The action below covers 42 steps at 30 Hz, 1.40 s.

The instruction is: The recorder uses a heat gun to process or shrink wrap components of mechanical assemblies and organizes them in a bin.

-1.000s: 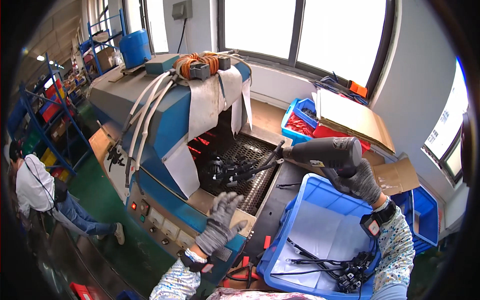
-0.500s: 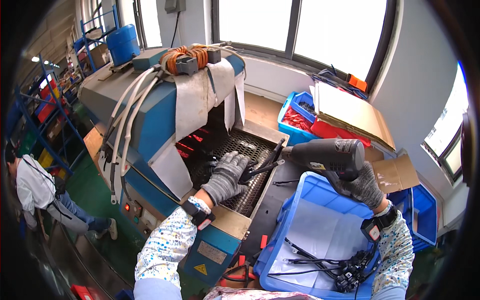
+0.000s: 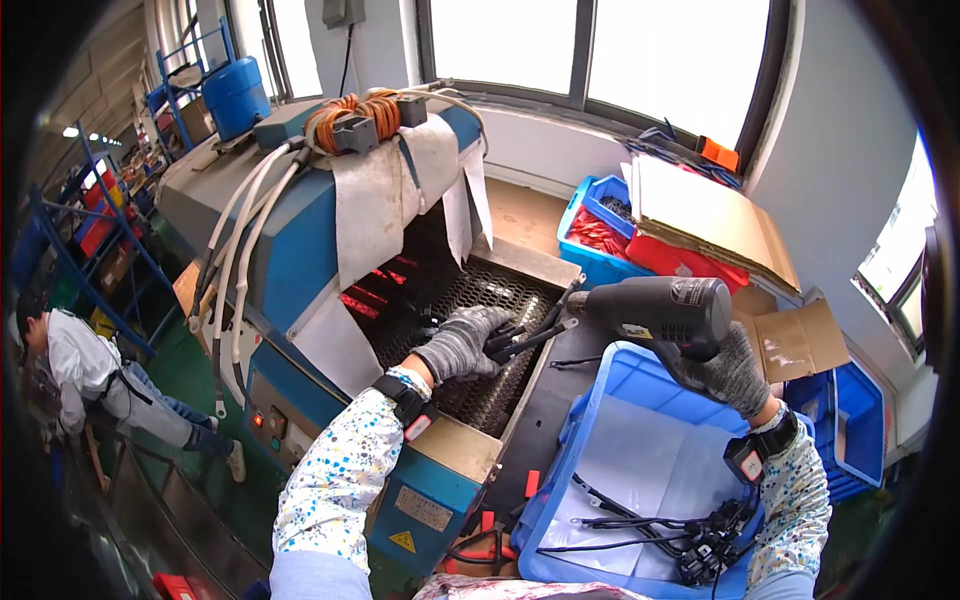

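My left hand (image 3: 462, 345), in a grey knit glove, is closed around black cables (image 3: 540, 338) with metal ring terminals. It is over the mesh belt (image 3: 512, 292) at the mouth of a blue and beige heating machine (image 3: 305, 235); its fingertips are partly hidden. The cable ends point toward the nozzle of a black heat gun (image 3: 665, 310), close by on the right. My right hand (image 3: 735, 378), gloved too, grips the gun's handle above a blue bin (image 3: 548, 500). Several black cables with connectors (image 3: 705, 540) lie in that bin.
Red glow shows inside the machine. Behind the gun stand a light-blue bin of red parts (image 3: 598, 238) and stacked cardboard (image 3: 705, 225). An open carton (image 3: 800, 340) and blue crates (image 3: 858, 420) are at right. Another person (image 3: 95, 365) bends at far left.
The cable ends in my left hand have moved slightly right and its fingers look more curled. The heat gun has barely moved. At far left the other person has bent lower.
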Motion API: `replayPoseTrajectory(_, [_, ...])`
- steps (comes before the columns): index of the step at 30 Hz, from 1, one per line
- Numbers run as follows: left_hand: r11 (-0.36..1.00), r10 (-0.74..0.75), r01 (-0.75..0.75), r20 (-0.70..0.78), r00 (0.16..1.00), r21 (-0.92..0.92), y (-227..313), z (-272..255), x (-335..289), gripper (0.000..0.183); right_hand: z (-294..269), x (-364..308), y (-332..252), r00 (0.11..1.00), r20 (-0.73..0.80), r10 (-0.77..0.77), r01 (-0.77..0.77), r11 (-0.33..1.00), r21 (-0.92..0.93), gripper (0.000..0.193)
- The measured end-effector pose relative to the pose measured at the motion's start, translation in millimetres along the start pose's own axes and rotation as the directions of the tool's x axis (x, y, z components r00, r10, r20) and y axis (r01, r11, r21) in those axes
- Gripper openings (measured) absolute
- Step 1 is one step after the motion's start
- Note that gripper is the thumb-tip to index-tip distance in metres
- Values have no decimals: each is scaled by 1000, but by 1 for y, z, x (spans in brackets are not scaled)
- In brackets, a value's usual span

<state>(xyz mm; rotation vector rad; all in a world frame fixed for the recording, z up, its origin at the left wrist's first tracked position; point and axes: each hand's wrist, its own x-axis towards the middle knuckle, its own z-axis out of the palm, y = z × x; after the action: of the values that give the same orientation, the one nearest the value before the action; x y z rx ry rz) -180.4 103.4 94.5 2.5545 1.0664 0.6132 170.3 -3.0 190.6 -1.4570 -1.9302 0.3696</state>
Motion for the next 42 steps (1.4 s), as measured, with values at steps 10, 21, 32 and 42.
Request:
replayPoseTrajectory(10, [994,-99,92,153,983,57,8,-3,15,48,-5,-2,2,1000,3,-22,22,999,-44,30])
replayPoseTrajectory(21, [994,-106,108,168,980,1,17,2,17,52,-15,-7,0,999,-27,-34,35,999,17,28])
replayPoseTrajectory(32, [982,-170,186,290,942,-29,32,-2,27,52,-26,-19,9,999,-14,53,-52,996,73,33])
replayPoseTrajectory(42, [995,-92,76,327,940,62,23,11,34,54,-29,-43,-22,945,132,-298,325,887,-328,30])
